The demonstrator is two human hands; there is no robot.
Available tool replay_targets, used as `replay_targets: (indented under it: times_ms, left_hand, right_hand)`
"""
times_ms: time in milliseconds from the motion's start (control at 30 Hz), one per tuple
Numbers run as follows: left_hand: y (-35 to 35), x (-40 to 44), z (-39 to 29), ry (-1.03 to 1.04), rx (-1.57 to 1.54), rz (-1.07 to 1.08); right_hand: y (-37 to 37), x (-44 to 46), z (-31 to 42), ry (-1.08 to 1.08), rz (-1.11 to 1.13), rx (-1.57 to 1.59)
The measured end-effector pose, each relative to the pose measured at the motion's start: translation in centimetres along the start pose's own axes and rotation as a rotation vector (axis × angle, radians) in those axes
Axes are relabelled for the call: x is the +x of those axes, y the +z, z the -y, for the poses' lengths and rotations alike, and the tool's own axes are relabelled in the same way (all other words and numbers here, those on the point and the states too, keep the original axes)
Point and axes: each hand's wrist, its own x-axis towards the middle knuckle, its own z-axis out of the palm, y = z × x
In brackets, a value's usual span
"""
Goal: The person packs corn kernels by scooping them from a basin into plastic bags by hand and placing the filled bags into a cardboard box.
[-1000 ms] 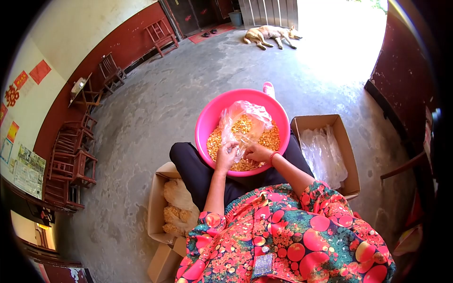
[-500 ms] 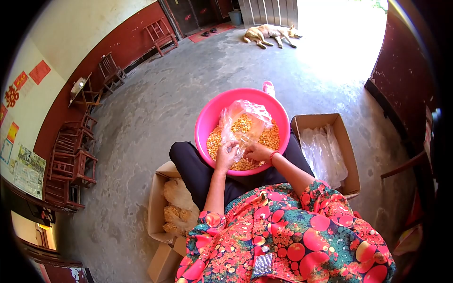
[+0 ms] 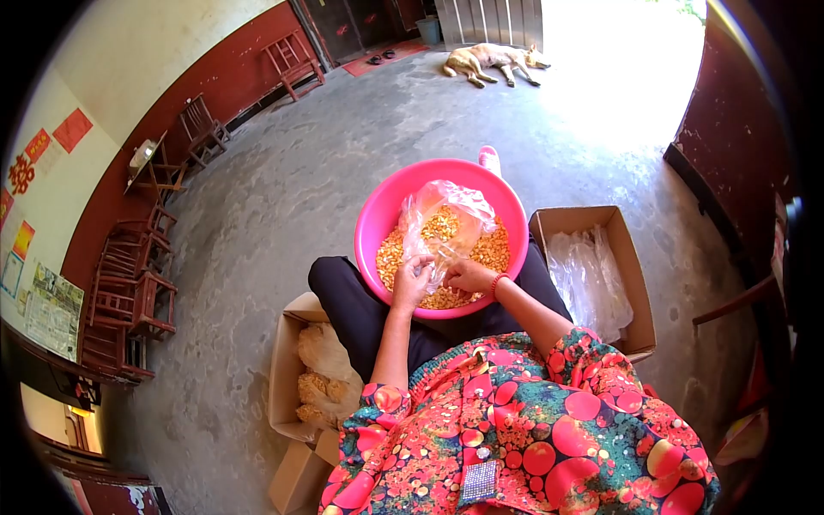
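A pink basin [image 3: 372,225] rests on my lap, holding loose yellow corn kernels [image 3: 491,251]. Inside it lies a clear plastic bag [image 3: 469,202] with its mouth spread and kernels showing within. My left hand [image 3: 414,279] pinches the near edge of the bag from the left, fingers closed. Opposite it, my right hand [image 3: 469,278], with a red bracelet at the wrist, has its fingers bent closed at the bag's near right edge. The fingertips of both hands are close together, with crumpled plastic between them.
A cardboard box [image 3: 637,283] of clear plastic bags [image 3: 588,279] stands at my right. At my left, another cardboard box [image 3: 283,369] holds filled bags [image 3: 324,378]. Wooden chairs [image 3: 129,296] line the left wall. A dog [image 3: 493,63] lies on the floor near the bright doorway.
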Motion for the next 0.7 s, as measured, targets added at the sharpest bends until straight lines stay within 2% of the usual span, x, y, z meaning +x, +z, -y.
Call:
replay_targets:
  times_ms: [267,367,433,467,533,600,700]
  left_hand:
    - [0.1,-0.1,-0.2,-0.013,-0.047,0.005]
    - [0.1,0.0,0.1,0.005,-0.030,-0.003]
    - [0.0,-0.1,-0.2,-0.016,-0.073,0.025]
    - [0.0,-0.1,-0.4,-0.013,-0.075,0.023]
    - [0.0,-0.2,-0.7,-0.052,-0.095,0.033]
    - [0.0,0.0,-0.3,-0.011,-0.053,0.030]
    - [0.0,0.1,0.1,0.016,-0.053,0.017]
  right_hand:
    - [0.1,-0.2,0.1,-0.015,-0.011,-0.003]
    - [-0.1,-0.2,0.0,-0.035,0.029,0.105]
    - [-0.5,-0.9,0.8,-0.019,0.047,0.334]
    - [-0.6,-0.9,0.9,-0.020,0.047,0.331]
    - [-0.6,-1.0,1.0,-0.044,0.091,0.721]
    - [-0.9,-0.3,1.3,-0.055,0.114,0.756]
    - [-1.0,0.9,3.4,-0.220,-0.110,0.819]
